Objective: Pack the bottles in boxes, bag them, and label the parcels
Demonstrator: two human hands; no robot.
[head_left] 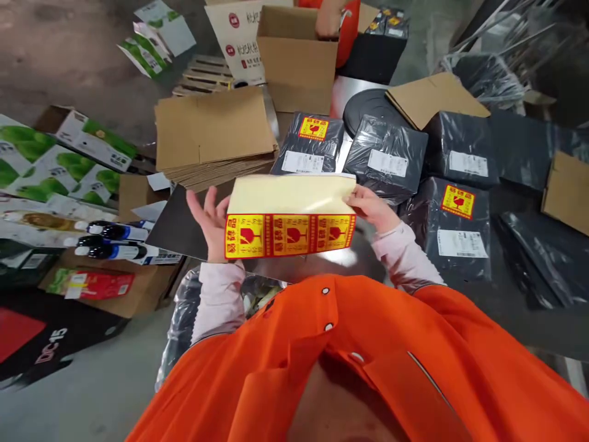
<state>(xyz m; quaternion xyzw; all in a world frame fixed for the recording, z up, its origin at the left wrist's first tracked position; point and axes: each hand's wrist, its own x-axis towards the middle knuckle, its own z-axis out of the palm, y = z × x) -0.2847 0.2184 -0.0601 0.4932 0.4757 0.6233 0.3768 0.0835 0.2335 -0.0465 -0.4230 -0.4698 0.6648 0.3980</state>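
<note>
A sheet of fragile stickers (289, 235) is held up in front of my chest. Its lower strip carries red and yellow labels with a broken-glass mark; the upper part is bare pale backing. My right hand (372, 207) pinches the sheet's right edge. At the left edge, my left hand (212, 224) holds the sheet with some fingers spread outward and others partly hidden by it. Just beyond the sheet lie black-wrapped parcels with white shipping labels: one (309, 146) bears a fragile sticker, while the parcel beside it (385, 153) shows only a white label.
Flattened cardboard (214, 132) is stacked at the left. Another person's hand (327, 21) reaches into an open carton (297, 67) at the back. More wrapped parcels (455, 230) stand at the right. Dark bottles (115, 250) and green-printed boxes (59, 169) lie on the left.
</note>
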